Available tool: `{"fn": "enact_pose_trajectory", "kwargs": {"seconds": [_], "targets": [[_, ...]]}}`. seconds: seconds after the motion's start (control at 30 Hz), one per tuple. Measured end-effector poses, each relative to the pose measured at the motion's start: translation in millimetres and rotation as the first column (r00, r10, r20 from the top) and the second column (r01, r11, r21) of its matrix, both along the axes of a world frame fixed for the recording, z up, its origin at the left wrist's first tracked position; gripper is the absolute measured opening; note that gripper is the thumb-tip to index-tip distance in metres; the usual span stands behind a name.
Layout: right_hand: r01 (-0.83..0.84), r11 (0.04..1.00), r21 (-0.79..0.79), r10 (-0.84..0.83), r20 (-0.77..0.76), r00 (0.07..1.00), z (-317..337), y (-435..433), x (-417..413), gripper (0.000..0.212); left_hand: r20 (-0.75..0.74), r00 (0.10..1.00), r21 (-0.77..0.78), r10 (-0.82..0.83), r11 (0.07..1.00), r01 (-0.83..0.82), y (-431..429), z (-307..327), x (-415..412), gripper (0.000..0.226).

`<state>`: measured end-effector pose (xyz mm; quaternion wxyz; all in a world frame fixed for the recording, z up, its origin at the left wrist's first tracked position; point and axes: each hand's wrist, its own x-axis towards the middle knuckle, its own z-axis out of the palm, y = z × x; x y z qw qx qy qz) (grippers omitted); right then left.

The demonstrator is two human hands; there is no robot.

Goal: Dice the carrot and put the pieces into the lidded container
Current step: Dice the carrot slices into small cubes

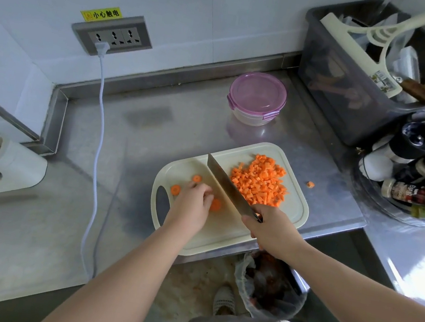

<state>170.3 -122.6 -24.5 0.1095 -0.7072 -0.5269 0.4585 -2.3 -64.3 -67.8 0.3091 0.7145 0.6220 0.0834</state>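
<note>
My right hand (271,229) grips the knife (227,185); my left hand (193,203) curls onto carrot rounds (215,205) just left of its blade; best to tuck my fingertips under, knuckles guiding the steel.

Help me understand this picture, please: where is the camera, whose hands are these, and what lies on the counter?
There is no machine here: a person works bare-handed, and one camera worn on the head looks down at a steel counter. The right hand holds a knife by its handle, with the blade across a cream cutting board. The left hand rests among a few carrot rounds. A pile of diced carrot lies right of the blade. The lidded container stands behind the board, closed.
</note>
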Motion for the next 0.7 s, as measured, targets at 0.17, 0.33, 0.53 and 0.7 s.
{"fn": "enact_pose_trajectory", "kwargs": {"seconds": [0.17, 0.33, 0.53, 0.7], "targets": [[0.0, 1.0, 0.005, 0.0, -0.008, 1.0, -1.5, -1.2, -2.5, 0.019, -0.117, 0.985, -0.022, -0.123, 0.992, 0.121, -3.5, 0.8, 0.0, 0.046], [0.011, 1.0, 0.011, -0.011, -0.028, 1.0, -3.8, -1.6, -5.5, 0.016, -0.126, 0.989, 0.015, -0.074, 0.997, 0.076, 1.1, 6.7, 10.5, 0.022], [0.002, 1.0, 0.014, -0.002, -0.011, 1.0, -5.9, -3.7, -5.4, 0.013, -0.039, 0.998, -0.046, -0.041, 0.998, 0.039, 8.7, 8.0, 14.8, 0.04], [-0.016, 0.999, 0.033, 0.016, 0.011, 1.0, -10.9, -8.0, -8.3, 0.009, 0.086, 0.978, -0.118, 0.189, 0.977, -0.178, -0.8, 9.7, 16.9, 0.039]]}}
